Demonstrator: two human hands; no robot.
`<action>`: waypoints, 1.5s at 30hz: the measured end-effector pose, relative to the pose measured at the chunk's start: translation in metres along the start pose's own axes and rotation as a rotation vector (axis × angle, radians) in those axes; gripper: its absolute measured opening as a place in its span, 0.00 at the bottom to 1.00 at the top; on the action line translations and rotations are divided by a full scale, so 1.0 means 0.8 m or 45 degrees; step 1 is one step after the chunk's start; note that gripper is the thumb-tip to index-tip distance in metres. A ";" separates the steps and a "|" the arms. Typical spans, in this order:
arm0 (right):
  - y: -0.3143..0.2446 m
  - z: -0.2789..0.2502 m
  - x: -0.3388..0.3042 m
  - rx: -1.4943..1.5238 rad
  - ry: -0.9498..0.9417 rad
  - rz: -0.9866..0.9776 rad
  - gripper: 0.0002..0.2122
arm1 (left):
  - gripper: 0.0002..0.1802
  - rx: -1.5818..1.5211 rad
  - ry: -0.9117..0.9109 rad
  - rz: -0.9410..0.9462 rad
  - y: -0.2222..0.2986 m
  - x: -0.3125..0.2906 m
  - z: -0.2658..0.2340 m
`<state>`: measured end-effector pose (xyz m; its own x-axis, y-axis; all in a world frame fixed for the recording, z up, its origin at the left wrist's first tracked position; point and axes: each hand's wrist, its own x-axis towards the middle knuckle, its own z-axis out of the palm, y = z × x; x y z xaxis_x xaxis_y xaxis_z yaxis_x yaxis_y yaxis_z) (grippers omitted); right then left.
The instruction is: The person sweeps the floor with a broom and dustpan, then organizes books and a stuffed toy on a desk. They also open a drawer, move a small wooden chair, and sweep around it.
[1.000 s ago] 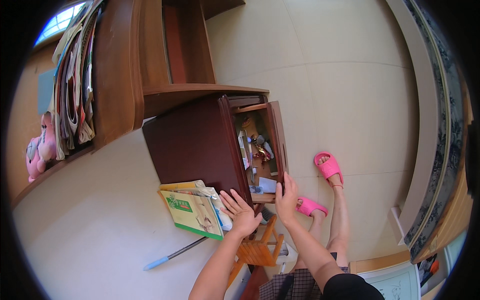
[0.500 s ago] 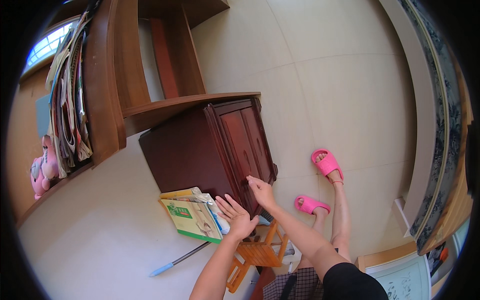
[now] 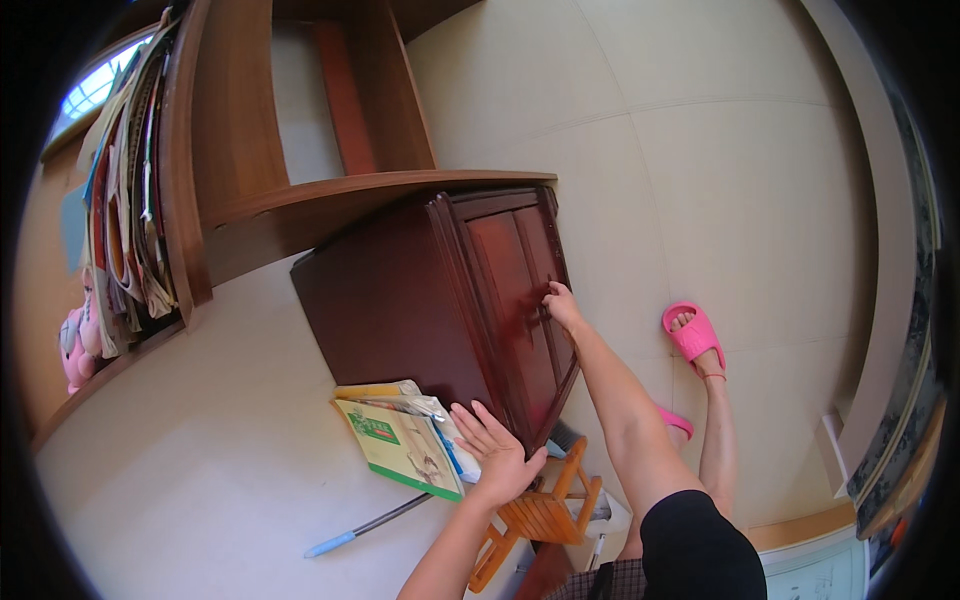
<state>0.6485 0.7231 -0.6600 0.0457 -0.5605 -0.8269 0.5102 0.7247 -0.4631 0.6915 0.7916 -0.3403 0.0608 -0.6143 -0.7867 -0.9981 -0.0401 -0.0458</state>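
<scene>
A dark red-brown nightstand [image 3: 385,310] stands against the wall, its drawer front facing right. My right hand [image 3: 562,305] reaches to that front, with its fingers curled at the handle of the lower drawer; the handle itself is mostly covered. My left hand [image 3: 500,460] is open, fingers stretched out, beside the nightstand's near corner. Whether its palm touches the wood I cannot tell. Just left of it, a green-and-cream booklet [image 3: 400,445] leans with other papers and packets against the nightstand's side.
A brown wooden desk [image 3: 370,190] rises beyond the nightstand, with stacked papers [image 3: 125,210] and a pink plush toy [image 3: 78,340] at far left. Near me are a small wooden stool [image 3: 545,512] and a blue-ended rod [image 3: 330,544]. My feet wear pink slippers [image 3: 692,332].
My right hand has moved forward and right along the drawer front, its fingers curling at the lower handle. My left hand stays open near the corner. The view has shifted slightly.
</scene>
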 end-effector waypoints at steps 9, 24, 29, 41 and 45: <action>-0.009 -0.022 -0.008 0.144 -0.088 0.253 0.13 | 0.60 -0.042 -0.002 0.006 -0.011 -0.001 0.004; 0.009 -0.174 -0.028 -0.063 0.082 0.287 0.17 | 0.60 -0.070 0.021 0.022 -0.007 -0.003 -0.002; 0.035 -0.125 -0.064 -0.358 0.026 0.028 0.20 | 0.61 -0.078 0.005 0.043 -0.005 0.000 -0.001; -0.034 0.004 -0.153 -0.165 -0.251 0.309 0.32 | 0.65 -0.125 -0.034 0.087 -0.009 -0.007 -0.014; -0.016 0.012 -0.128 -0.208 -0.242 0.281 0.37 | 0.65 -0.197 0.071 0.141 -0.013 -0.005 -0.010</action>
<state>0.6461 0.7677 -0.5661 0.3072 -0.4368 -0.8455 0.3268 0.8828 -0.3374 0.7020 0.7881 -0.3315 -0.0452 -0.6645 -0.7459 -0.9866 -0.0877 0.1379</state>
